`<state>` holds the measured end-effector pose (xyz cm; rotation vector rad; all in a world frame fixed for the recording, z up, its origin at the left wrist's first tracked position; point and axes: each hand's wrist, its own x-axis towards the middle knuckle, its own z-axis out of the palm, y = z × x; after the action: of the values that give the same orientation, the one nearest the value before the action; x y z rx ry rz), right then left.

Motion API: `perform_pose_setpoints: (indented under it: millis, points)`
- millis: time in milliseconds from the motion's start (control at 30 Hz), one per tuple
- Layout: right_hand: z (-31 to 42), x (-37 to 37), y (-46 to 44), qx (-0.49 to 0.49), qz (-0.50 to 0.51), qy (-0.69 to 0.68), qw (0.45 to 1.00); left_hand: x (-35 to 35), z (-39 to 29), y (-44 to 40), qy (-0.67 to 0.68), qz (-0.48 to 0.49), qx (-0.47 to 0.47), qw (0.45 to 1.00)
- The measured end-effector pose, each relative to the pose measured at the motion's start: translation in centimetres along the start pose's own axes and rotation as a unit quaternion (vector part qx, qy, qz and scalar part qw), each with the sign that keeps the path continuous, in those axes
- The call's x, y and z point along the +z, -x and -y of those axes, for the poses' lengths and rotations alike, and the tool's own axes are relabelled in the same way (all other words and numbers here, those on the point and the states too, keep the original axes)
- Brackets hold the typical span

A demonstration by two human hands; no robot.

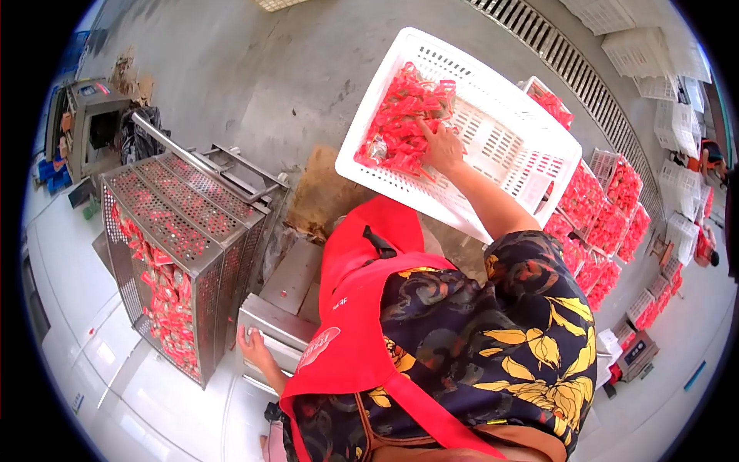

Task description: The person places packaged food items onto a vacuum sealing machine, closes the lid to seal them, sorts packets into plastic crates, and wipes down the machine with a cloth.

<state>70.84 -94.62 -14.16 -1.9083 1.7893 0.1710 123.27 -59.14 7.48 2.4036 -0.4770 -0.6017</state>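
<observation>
In the head view, the right hand (444,148) reaches into a white crate (512,138), its fingers partly spread and touching red packets (404,115) heaped at the crate's left end. Whether it has hold of one cannot be told. The left hand (260,352) is down beside a metal ledge (275,323), fingers loosely curled; whether it holds anything is unclear. Left of that hand, a metal basket (215,323) with many round holes contains more red packets. Beyond the white crate, smaller filled crates (590,173) stand near a floor grate (558,50). The person wears a red apron (354,308) over a flowered shirt (531,331).
</observation>
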Motion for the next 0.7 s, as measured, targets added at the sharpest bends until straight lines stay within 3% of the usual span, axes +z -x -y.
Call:
perform_pose_setpoints:
  millis: [133,267,367,533,600,700]
  points:
    - [-0.8,1.1,-0.4,-0.081,-0.103,0.029,0.991,-0.2,2.0,2.9,0.017,-0.017,-0.031,0.999]
    - [-1.4,2.5,-0.4,-0.103,-0.178,0.015,0.979,-0.2,3.0,4.7,0.013,0.009,-0.076,0.997]
    - [-2.9,5.8,0.4,-0.099,-0.124,-0.053,0.986,-0.4,3.6,5.9,0.034,0.011,-0.078,0.996]
    - [-2.4,5.3,0.5,-0.065,-0.126,-0.123,0.982,-0.4,6.2,7.3,0.052,-0.018,-0.053,0.997]
    - [-1.4,3.8,0.5,0.051,-0.046,-0.146,0.987,-0.4,8.1,7.7,0.054,-0.023,-0.054,0.997]
    - [-0.6,3.5,0.0,-0.021,-0.019,-0.079,0.996,-0.7,10.9,7.9,0.046,-0.021,-0.043,0.998]
